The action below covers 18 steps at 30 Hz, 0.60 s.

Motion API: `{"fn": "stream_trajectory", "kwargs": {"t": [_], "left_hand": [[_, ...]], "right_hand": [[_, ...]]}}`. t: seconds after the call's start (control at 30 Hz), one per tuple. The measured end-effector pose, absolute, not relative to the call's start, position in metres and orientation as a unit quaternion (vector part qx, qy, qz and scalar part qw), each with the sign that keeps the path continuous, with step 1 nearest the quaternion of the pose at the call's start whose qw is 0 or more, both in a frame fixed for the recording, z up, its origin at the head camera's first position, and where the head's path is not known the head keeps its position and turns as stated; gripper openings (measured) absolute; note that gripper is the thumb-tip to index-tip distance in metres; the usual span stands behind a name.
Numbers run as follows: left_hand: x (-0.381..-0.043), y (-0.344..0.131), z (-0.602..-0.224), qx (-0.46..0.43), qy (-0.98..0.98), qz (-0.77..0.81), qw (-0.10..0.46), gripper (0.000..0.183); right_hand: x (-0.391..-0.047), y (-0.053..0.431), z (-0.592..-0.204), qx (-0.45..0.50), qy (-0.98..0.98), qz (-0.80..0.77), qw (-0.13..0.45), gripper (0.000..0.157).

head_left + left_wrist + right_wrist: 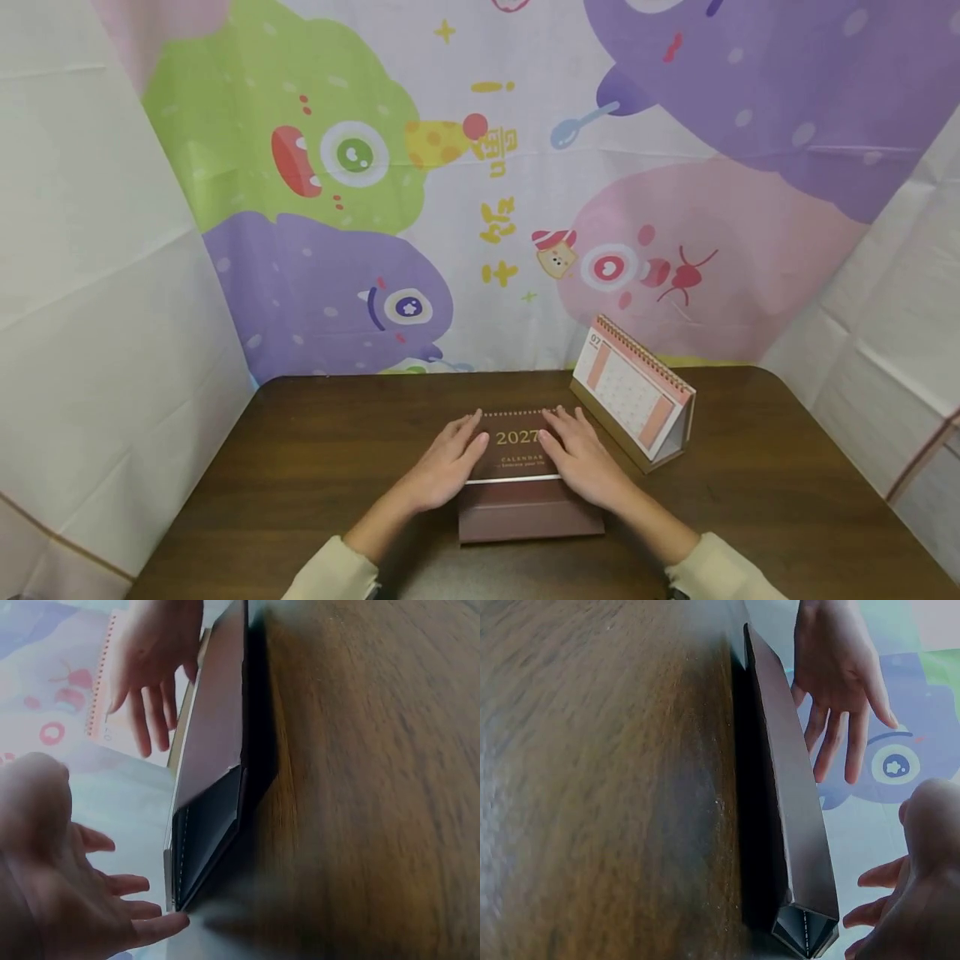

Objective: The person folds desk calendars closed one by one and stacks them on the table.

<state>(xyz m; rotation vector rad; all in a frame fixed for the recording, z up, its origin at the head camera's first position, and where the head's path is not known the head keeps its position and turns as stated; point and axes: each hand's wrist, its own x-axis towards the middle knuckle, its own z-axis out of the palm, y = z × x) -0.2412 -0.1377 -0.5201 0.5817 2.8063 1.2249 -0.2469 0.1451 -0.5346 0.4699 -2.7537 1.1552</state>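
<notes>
A brown desk calendar (517, 446) marked 2027 in gold stands on the table, its ring binding along the far edge. My left hand (447, 461) is at its left side, fingers stretched toward the binding corner. At the right side lies my right hand (581, 456), fingertips by the top edge near the year. In the left wrist view, straight fingers of the left hand (82, 870) reach the calendar's (214, 727) dark open end. The right wrist view has the right hand (911, 892) beside the calendar (799, 795); whether it touches there I cannot tell.
A second desk calendar (630, 387), white and pink with gold rings and a 07 page, stands at an angle behind and right of the brown one. Dark wooden table (337, 467) lies beneath. A cartoon-printed cloth (480, 333) hangs at the table's back edge.
</notes>
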Motion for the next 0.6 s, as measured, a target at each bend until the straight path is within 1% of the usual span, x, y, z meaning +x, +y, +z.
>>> {"fn": "stream_trajectory", "kwargs": {"t": [0.1,0.23,0.3,0.43,0.6], "left_hand": [[-0.236,-0.133,-0.514,0.208,0.906,0.367,0.032,0.077],[-0.214,-0.125,-0.481,0.214,0.919,0.323,0.067,0.079],[-0.208,-0.121,-0.473,0.213,0.934,0.276,0.082,0.081],[-0.205,-0.117,-0.472,0.219,0.949,0.203,0.103,0.087],[-0.209,-0.117,-0.484,0.220,0.951,0.180,0.120,0.098]], "right_hand": [[-0.239,0.141,-0.523,0.165,-0.911,0.376,0.050,0.068],[-0.223,0.134,-0.498,0.166,-0.918,0.360,-0.001,0.064],[-0.217,0.132,-0.490,0.167,-0.924,0.343,-0.028,0.064],[-0.213,0.131,-0.486,0.183,-0.937,0.293,-0.056,0.067],[-0.212,0.132,-0.489,0.208,-0.944,0.244,-0.077,0.074]]}}
